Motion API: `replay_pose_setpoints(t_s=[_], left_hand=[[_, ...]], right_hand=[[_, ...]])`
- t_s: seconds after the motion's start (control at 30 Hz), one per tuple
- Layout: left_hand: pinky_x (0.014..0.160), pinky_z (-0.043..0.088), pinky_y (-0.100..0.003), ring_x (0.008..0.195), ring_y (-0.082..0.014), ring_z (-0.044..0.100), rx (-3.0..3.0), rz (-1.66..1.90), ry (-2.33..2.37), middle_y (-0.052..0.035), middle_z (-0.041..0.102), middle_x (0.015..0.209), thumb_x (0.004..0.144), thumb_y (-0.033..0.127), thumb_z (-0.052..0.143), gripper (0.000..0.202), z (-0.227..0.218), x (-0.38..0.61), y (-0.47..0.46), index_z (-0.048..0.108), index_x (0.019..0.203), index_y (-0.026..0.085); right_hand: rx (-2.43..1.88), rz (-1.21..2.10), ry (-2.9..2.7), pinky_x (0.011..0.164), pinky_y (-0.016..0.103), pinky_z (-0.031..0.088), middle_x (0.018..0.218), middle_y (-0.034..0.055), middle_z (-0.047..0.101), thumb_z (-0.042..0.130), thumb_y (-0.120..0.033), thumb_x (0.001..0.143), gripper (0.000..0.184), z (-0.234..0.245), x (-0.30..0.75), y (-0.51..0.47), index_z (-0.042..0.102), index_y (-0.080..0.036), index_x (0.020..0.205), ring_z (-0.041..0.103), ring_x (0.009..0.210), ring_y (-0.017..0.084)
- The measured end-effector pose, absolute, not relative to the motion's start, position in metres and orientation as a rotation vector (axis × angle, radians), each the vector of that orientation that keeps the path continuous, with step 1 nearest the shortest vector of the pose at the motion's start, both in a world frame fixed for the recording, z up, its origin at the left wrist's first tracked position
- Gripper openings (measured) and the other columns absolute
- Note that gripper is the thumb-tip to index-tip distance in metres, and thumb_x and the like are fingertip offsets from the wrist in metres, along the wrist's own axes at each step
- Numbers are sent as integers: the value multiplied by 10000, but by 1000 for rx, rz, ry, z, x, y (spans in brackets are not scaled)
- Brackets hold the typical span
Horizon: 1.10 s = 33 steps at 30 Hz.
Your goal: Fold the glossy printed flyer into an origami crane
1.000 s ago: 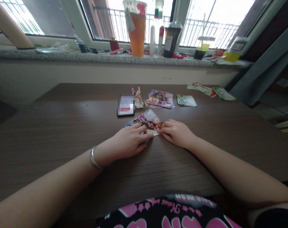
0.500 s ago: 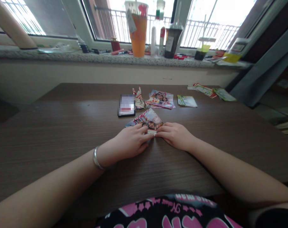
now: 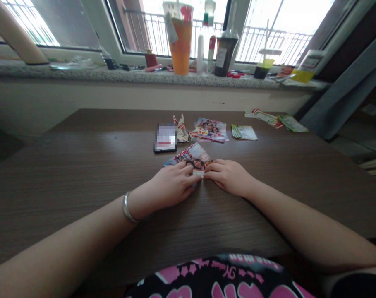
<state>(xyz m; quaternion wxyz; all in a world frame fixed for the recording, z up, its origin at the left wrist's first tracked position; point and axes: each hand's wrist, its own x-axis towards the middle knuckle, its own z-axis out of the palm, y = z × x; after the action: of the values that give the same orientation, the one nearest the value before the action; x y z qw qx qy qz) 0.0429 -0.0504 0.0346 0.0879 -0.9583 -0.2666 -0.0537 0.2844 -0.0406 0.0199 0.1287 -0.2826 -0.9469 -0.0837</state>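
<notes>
A folded sheet of printed paper [image 3: 197, 158], with pictures of people and a red-and-white edge, lies on the brown table between my hands. My left hand [image 3: 174, 182] presses on its left and near part, fingers closed against the paper; a silver bangle circles that wrist. At the paper's right corner, my right hand [image 3: 228, 176] pinches the edge between thumb and fingers. The fingertips of both hands come close together at the near corner. Behind the paper are a phone [image 3: 165, 138] and a folded paper shape [image 3: 182, 131] with pointed tips.
Printed sheets [image 3: 211, 128] are stacked behind the paper, with a pile of green-and-white cards [image 3: 244, 132] to their right. More paper strips [image 3: 265, 118] lie at the far right edge. On the windowsill stand a large orange drink cup [image 3: 180, 45] and a dark cup [image 3: 225, 54].
Hardly anything differs. The paper's far tip sits slightly lower, and both hands have shifted very little while staying on the sheet.
</notes>
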Motion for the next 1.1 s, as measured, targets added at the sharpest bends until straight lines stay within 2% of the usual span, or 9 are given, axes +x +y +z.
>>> replay_pose_setpoints(t_s=[0.13,0.37,0.67,1.1], left_hand=[[821,488,-374,959,-247,563,-2833,-152,-793,-89,596,1057,917,297,489,264,34,43,-50,602,1144,225],[861,468,-377,976,-244,543,-2850,-176,-764,-96,589,1042,923,269,474,251,33,43,-46,623,1120,221],[889,461,-382,1025,-249,533,-2891,-169,-783,-92,589,1067,935,274,460,265,34,40,-47,620,1143,237],[877,458,-378,995,-244,536,-2892,-195,-770,-92,591,1060,931,283,468,268,30,38,-45,626,1144,240]], right_hand=[[-847,-213,-2751,772,294,457,1108,30,691,486,-187,940,262,22,287,-39,679,-269,1098,584,939,184],[-885,-172,-2742,773,296,464,1043,44,708,495,-167,915,234,21,291,-38,711,-229,981,602,917,186],[-928,-89,-2756,826,289,467,983,42,716,480,-151,908,254,26,299,-36,726,-211,923,632,922,178],[-1018,-146,-2792,760,274,450,941,24,727,480,-134,872,268,30,304,-36,733,-222,882,660,862,173]])
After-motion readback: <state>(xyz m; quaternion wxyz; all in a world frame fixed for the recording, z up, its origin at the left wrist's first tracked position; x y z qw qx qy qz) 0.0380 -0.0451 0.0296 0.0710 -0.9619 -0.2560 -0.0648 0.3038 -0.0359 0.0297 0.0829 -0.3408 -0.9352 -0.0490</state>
